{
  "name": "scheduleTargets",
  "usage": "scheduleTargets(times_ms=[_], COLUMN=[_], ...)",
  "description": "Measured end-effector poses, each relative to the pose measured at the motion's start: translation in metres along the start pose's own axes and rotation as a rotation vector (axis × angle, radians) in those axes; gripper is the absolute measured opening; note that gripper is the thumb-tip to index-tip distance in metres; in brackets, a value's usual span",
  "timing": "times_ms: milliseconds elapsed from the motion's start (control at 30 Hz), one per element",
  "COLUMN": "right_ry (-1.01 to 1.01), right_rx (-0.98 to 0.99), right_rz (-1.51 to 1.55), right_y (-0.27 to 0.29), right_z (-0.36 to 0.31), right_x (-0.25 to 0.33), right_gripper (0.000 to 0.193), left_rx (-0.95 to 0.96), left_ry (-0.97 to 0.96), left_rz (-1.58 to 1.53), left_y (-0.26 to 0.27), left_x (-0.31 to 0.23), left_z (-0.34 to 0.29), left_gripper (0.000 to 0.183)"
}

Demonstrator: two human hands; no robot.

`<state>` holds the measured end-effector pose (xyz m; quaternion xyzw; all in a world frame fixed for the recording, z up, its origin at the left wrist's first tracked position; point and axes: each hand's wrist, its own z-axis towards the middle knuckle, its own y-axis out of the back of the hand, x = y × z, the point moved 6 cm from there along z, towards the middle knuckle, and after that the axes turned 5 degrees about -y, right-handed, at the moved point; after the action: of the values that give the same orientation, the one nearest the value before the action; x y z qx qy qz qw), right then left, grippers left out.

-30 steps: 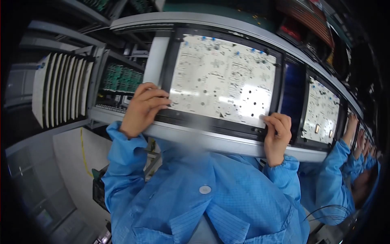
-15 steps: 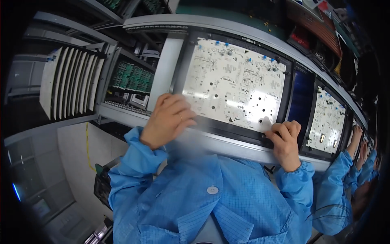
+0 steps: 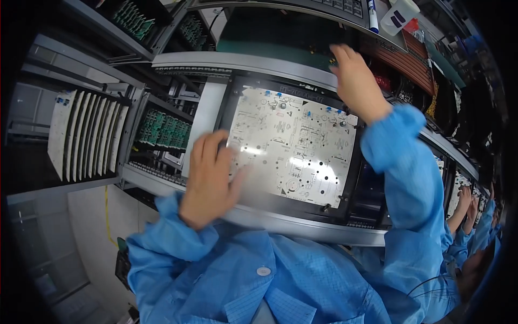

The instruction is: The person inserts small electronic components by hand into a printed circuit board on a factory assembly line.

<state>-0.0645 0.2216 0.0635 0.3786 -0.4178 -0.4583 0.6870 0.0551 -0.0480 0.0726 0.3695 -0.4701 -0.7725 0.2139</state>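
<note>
A white printed circuit board (image 3: 286,146) with small blue and dark components along its far edge lies in a black carrier frame (image 3: 318,213). My left hand (image 3: 210,173) hovers over the board's near left corner, fingers spread and slightly blurred; I see nothing held in it. Across the far right corner of the board reaches my right hand (image 3: 359,81), its fingertips over the edge of a dark green mat (image 3: 270,38). Tiny yellow parts (image 3: 313,50) lie on that mat beside the fingers. The right fingers look stretched with the thumb apart, and no part shows between them.
Upright white boards (image 3: 89,135) stand in a rack at left, with green circuit boards (image 3: 164,129) beside the grey rail. A keyboard (image 3: 340,6), a blue marker (image 3: 373,16) and a white cup (image 3: 399,16) sit at the back. Another person's hand (image 3: 463,200) works at far right.
My right hand has left the board's near right corner and swung forward to the mat. My left hand has turned and spread its fingers. The view has shifted, showing more of the far side.
</note>
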Motion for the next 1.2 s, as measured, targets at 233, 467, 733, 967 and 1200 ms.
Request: scheduleTargets(times_ms=[233, 467, 733, 967, 1200], right_ry=[-0.46, -0.088, -0.136, -0.16, -0.218], right_rx=[0.308, -0.375, -0.258, -0.225, 0.014], right_rz=[-0.325, -0.636, -0.773, -0.876, -0.076], right_y=[-0.125, -0.172, -0.181, -0.165, -0.002], right_z=[0.134, 0.125, 0.133, 0.121, 0.025], right_x=[-0.058, -0.172, -0.182, -0.198, 0.008], right_gripper=[0.04, 0.038, 0.037, 0.037, 0.027], left_rx=[-0.205, -0.27, -0.178, -0.142, 0.084], left_ry=[-0.155, -0.125, -0.121, -0.121, -0.206], left_rz=[0.131, 0.402, 0.133, -0.045, -0.274], left_y=[-0.035, -0.112, -0.116, -0.122, -0.074], left_x=[0.094, 0.127, 0.132, 0.112, 0.077], left_z=[0.178, 0.292, 0.299, 0.302, 0.237], left_gripper=[0.033, 0.039, 0.034, 0.03, 0.034])
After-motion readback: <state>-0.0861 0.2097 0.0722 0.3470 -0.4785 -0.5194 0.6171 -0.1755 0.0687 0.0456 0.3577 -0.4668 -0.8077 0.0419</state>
